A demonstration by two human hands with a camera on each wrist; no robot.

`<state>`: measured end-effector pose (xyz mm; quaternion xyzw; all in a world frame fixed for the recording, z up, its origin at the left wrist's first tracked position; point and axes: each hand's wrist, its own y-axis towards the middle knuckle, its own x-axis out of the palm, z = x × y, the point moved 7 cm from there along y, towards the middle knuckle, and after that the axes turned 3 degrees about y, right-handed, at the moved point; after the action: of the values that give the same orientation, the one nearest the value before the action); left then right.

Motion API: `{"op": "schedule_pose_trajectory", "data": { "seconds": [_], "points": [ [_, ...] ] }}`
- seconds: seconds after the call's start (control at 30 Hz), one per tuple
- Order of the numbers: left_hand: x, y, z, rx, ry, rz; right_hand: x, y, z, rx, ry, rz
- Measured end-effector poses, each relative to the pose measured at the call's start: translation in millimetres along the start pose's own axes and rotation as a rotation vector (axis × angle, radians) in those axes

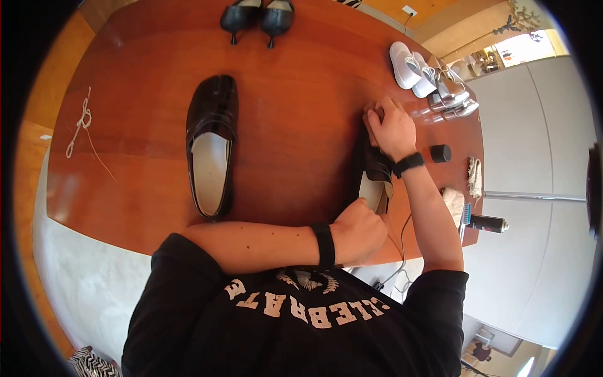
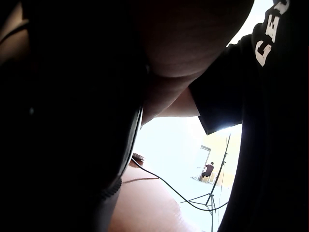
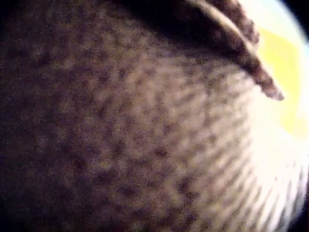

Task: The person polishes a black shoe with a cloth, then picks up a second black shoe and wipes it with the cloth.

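A black loafer [image 1: 377, 168] with a pale insole is tilted near the table's front right, between my two hands. My left hand [image 1: 359, 232] grips its heel end, with the arm crossing in front of my body. Over the toe end lies my right hand [image 1: 394, 131], fingers curled against the dark upper; the fingertips are hidden. A matching black loafer [image 1: 212, 147] stands flat on the table [image 1: 276, 119] to the left, toe pointing away. Dark shapes fill most of the left wrist view, and the right wrist view is a blurred close surface.
Black heeled shoes [image 1: 276, 22] stand at the far edge. White sneakers [image 1: 405, 66] and silver shoes [image 1: 453, 97] are at the back right. Along the right edge are a black jar [image 1: 441, 153], pale cloths [image 1: 453, 204], a blue-bristled brush [image 1: 466, 215] and a spray can [image 1: 488, 224]. String [image 1: 81, 119] lies left.
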<state>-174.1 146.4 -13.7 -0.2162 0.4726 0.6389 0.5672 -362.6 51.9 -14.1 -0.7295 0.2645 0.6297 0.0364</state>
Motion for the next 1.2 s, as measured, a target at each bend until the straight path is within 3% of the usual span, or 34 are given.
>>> {"op": "schedule_pose_trajectory", "data": {
  "seconds": [0.13, 0.37, 0.47, 0.7, 0.9, 1.2],
  "points": [
    [1.5, 0.7, -0.1, 0.0, 0.041, -0.025, -9.7, -13.6, -12.1, 0.012, 0.019, -0.16],
    [-5.7, 4.6, 0.7, -0.009, 0.028, -0.136, 9.6, 4.8, 21.2, 0.168, -0.009, -0.035],
    [-3.7, 5.8, -1.0, -0.03, 0.039, -0.182, 11.3, 2.6, 21.3, 0.214, -0.029, -0.062],
    [-2.7, 6.5, -1.6, -0.049, 0.034, -0.225, -3.9, -31.2, 21.0, 0.193, 0.103, -0.038],
    [-5.4, 7.2, 0.0, -0.032, 0.038, -0.209, 1.6, -50.4, 70.2, 0.364, 0.092, -0.055],
    [-3.5, 7.0, 0.2, -0.025, 0.047, -0.216, -5.2, -78.2, 60.4, 0.288, -0.021, -0.058]
  ]
}}
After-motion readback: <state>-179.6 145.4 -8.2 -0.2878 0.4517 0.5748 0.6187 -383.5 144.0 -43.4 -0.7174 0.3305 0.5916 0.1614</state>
